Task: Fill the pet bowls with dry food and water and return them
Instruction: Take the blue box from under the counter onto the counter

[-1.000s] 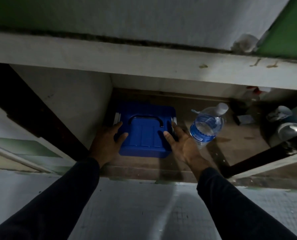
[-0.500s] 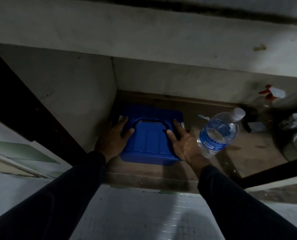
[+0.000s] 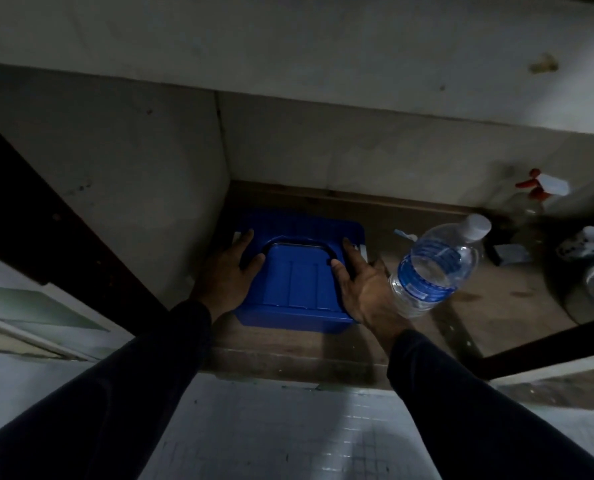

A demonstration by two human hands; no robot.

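Observation:
A blue plastic storage box (image 3: 297,289) with a black handle on its lid sits on the floor of a low, dark cabinet, against the left wall. My left hand (image 3: 228,275) lies on the box's left edge, thumb on the lid and fingers stretched forward. At the right edge my right hand (image 3: 361,284) rests the same way, with its fingers reaching toward a white latch. A clear water bottle (image 3: 437,268) with a blue label and white cap stands just right of my right hand. No pet bowl is in view.
A spray bottle with a red trigger (image 3: 539,188) and some pale, dim items (image 3: 589,244) crowd the cabinet's right side. A dark door edge (image 3: 63,220) runs along the left. The concrete slab (image 3: 288,46) overhangs above, and pale tiled floor (image 3: 271,438) lies in front.
The view has dropped and moved closer into the cabinet. Both hands stay on the sides of the blue box, and the bottle stands where it was.

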